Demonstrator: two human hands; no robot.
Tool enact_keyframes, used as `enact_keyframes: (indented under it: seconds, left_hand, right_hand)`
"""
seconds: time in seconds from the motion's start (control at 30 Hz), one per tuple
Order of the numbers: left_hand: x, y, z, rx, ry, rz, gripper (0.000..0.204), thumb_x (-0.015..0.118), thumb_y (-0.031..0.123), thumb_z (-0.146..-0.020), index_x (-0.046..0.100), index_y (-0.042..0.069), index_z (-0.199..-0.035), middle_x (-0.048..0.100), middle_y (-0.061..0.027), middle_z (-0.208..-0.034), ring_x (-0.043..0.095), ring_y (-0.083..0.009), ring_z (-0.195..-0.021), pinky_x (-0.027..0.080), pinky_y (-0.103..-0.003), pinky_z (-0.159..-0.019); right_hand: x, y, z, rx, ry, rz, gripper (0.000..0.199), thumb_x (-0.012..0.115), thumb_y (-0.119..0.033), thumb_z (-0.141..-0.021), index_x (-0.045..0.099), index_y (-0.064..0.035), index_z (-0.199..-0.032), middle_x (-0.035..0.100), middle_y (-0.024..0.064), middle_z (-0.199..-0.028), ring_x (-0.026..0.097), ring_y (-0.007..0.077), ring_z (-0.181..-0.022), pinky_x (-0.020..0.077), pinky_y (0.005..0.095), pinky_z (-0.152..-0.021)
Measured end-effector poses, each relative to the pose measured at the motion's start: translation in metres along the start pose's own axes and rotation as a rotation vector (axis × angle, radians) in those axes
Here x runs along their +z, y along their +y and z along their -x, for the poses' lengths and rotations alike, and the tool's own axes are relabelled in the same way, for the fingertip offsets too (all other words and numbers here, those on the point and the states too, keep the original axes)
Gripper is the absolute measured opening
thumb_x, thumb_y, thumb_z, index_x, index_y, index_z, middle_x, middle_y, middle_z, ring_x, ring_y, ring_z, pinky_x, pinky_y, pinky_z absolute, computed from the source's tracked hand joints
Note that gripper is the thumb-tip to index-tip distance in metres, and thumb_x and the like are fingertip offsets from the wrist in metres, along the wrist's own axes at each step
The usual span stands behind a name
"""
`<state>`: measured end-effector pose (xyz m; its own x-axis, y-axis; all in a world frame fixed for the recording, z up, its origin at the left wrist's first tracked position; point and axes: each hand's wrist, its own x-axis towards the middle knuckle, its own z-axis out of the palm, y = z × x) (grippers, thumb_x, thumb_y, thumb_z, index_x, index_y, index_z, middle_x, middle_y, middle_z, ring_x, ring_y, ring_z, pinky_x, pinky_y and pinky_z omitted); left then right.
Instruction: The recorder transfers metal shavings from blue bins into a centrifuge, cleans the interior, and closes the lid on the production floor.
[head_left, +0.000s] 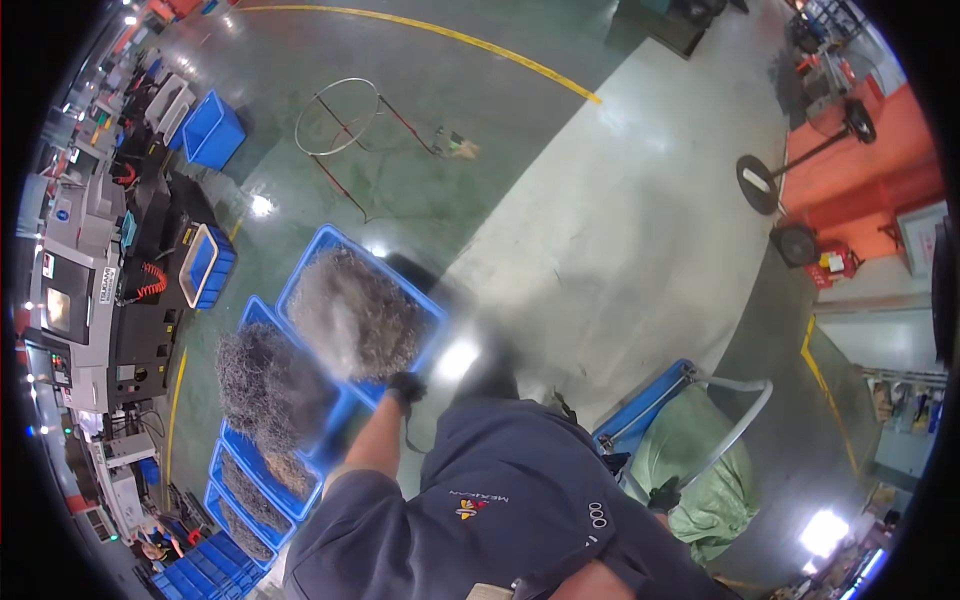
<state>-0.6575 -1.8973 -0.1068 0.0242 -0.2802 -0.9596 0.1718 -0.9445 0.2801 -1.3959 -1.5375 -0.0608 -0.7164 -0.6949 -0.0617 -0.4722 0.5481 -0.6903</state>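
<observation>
My left hand [407,387], in a dark glove, is closed on the near corner of a blue bin [432,335]. A heap of tangled grey metal shavings [355,310] fills this bin. Off to my right, my gloved right hand [664,495] grips the bent metal handle [735,445] of a blue hand trolley [645,405]. A pale green sack [700,465] bulges beside and behind that handle; its underside is hidden. The fingers of both hands show only in part.
More blue bins [250,455] of shavings stand in a row at my left, with stacked blue crates [210,570] nearer me. A ring-topped metal stand [340,117] is on the floor ahead. Machines [85,270] line the left; an orange structure [860,180] stands right.
</observation>
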Motion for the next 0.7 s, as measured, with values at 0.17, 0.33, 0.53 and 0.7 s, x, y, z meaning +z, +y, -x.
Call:
enact_keyframes:
  seconds: [0.17, 0.33, 0.53, 0.7]
  left_hand:
    - [-0.086, 0.084, -0.099, 0.778, -0.119, -0.723, 0.015, 0.05, 0.021, -0.092, 0.058, 0.009, -0.089, 0.066, -0.012, -0.079, 0.063, -0.0227, -0.063, 0.049, -0.034, -0.052]
    - [-0.051, 0.211, -0.117, 0.485, 0.042, -0.02, 0.011, 0.054, 0.012, -0.09, 0.059, 0.007, -0.099, 0.066, -0.012, -0.08, 0.062, -0.0222, -0.062, 0.048, -0.033, -0.052]
    - [-0.028, 0.263, -0.149, 1.141, 0.289, -0.789, 0.025, 0.048, 0.024, -0.094, 0.059, 0.003, -0.102, 0.067, -0.0144, -0.083, 0.064, -0.025, -0.064, 0.05, -0.036, -0.054]
    - [0.049, 0.368, -0.122, 0.262, 0.12, -0.062, 0.028, 0.049, 0.028, -0.092, 0.061, 0.003, -0.095, 0.067, -0.0141, -0.083, 0.064, -0.0234, -0.064, 0.05, -0.035, -0.054]
  right_hand:
    - [0.127, -0.158, -0.091, -0.101, -0.202, 0.019, 0.046, 0.054, -0.042, -0.089, 0.056, -0.0086, -0.12, 0.06, 0.0089, -0.101, 0.057, 0.0231, -0.086, 0.0481, 0.0428, -0.071]
    - [0.199, -0.272, -0.165, -0.217, -0.37, 0.145, 0.047, 0.053, -0.044, -0.089, 0.056, -0.0089, -0.12, 0.061, 0.0088, -0.102, 0.058, 0.0234, -0.087, 0.0485, 0.0424, -0.071]
    - [0.301, -0.363, -0.268, -0.379, -0.598, 0.233, 0.048, 0.052, -0.045, -0.088, 0.056, -0.0094, -0.12, 0.061, 0.0086, -0.103, 0.058, 0.0237, -0.088, 0.0489, 0.0418, -0.072]
    - [0.358, -0.425, -0.391, -0.573, -0.777, 0.408, 0.049, 0.051, -0.046, -0.088, 0.056, -0.0097, -0.119, 0.062, 0.0085, -0.104, 0.059, 0.024, -0.089, 0.0492, 0.0414, -0.072]
